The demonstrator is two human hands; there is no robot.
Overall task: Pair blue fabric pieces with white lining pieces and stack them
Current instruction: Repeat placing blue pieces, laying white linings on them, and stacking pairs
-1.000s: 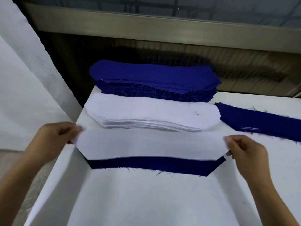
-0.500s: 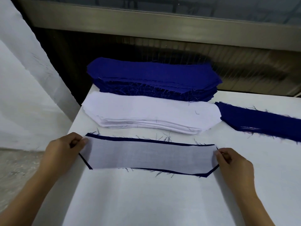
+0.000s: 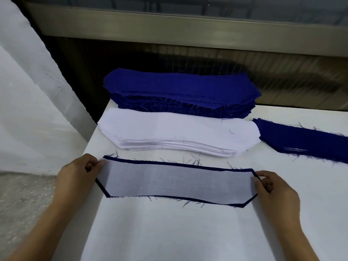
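Hands first: left hand (image 3: 79,176) and right hand (image 3: 275,193) each pinch one end of the lining (image 3: 178,182). It lies flat on the blue piece (image 3: 120,160) near the front of the table (image 3: 169,232), with a thin blue rim showing all round. Can't tell if the pinches catch the blue layer too. That's my worry tbh: if only the lining is held, any lift or slide drags it off and the rim goes uneven. Blue edges are fraying loads, so loose threads could snag fingers and pull it askew. Just behind, the white stack (image 3: 177,132) has its front layers fanned, so a careless reach probably peels two. Further back, the blue stack (image 3: 180,87) sits at the far table edge and could shed pieces. Pile on the right (image 3: 301,140) looks like the destination, and a sloppy drop would skew it.
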